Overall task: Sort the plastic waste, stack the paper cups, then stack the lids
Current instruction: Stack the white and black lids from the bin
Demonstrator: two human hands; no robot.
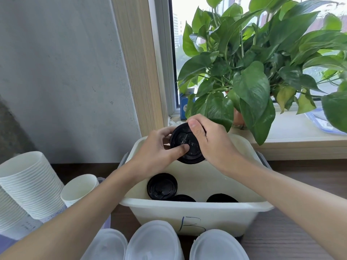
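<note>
A small stack of black plastic lids (185, 147) is held above the white bin (197, 209) marked with a blue B. My left hand (157, 156) grips the stack from the left, thumb pressed on its top face. My right hand (210, 141) holds it from the right, thumb over the far rim. Loose black lids lie inside the bin: one (162, 186) at the left, a second lid (183, 198) and a third lid (222, 197) half hidden behind the front wall. Tall stacks of white paper cups (30, 184) lean at the left.
A single white cup (79, 189) stands beside the cup stacks. Three white plastic lids (154, 241) sit in a row at the front edge. A large leafy pot plant (253, 72) stands on the windowsill behind the bin. A grey wall rises at the left.
</note>
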